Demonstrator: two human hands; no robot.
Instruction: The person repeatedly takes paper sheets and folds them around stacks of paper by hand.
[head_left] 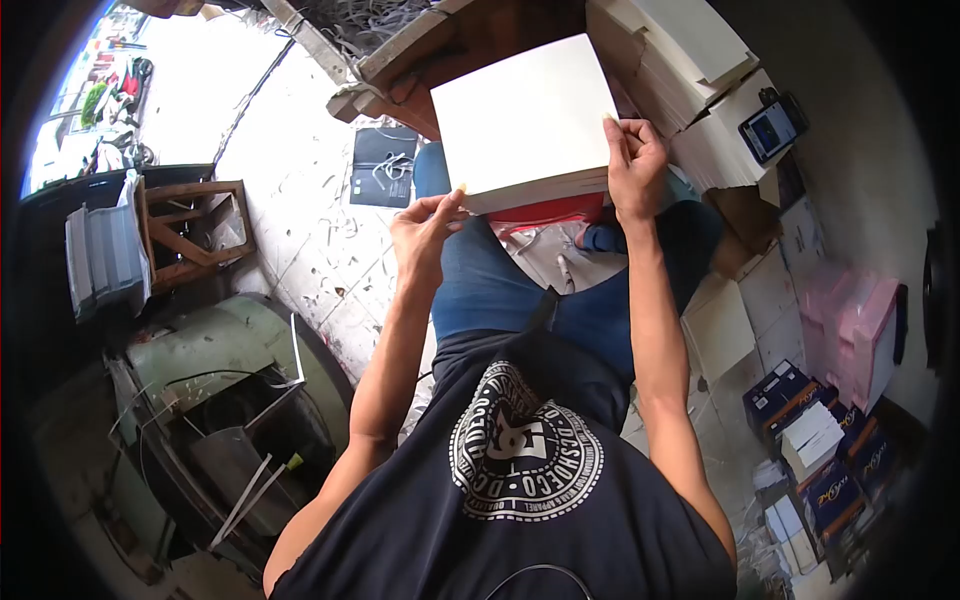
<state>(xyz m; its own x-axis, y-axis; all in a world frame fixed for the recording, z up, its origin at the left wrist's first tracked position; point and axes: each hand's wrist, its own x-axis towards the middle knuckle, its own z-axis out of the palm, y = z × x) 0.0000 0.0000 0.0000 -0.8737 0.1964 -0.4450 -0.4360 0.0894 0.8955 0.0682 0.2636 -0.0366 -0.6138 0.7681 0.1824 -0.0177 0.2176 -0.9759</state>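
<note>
A thick stack of white paper point(525, 115) is held up in front of my knees, its near edge showing many layers. My left hand point(428, 228) pinches the stack's near left corner between thumb and fingers. At its right edge, my right hand point(637, 165) grips with the thumb on top and the fingers at the side. Below the near edge of the stack, something red point(545, 208) shows between my legs. The underside of the stack is hidden.
More paper stacks point(670, 60) stand at the upper right beside a phone point(770, 132). A dark flat packet point(383, 166) lies on the floor. Left are a wooden frame point(200, 262) and a green machine point(215, 350). Dark boxes point(785, 398) and a pink package point(845, 320) sit right.
</note>
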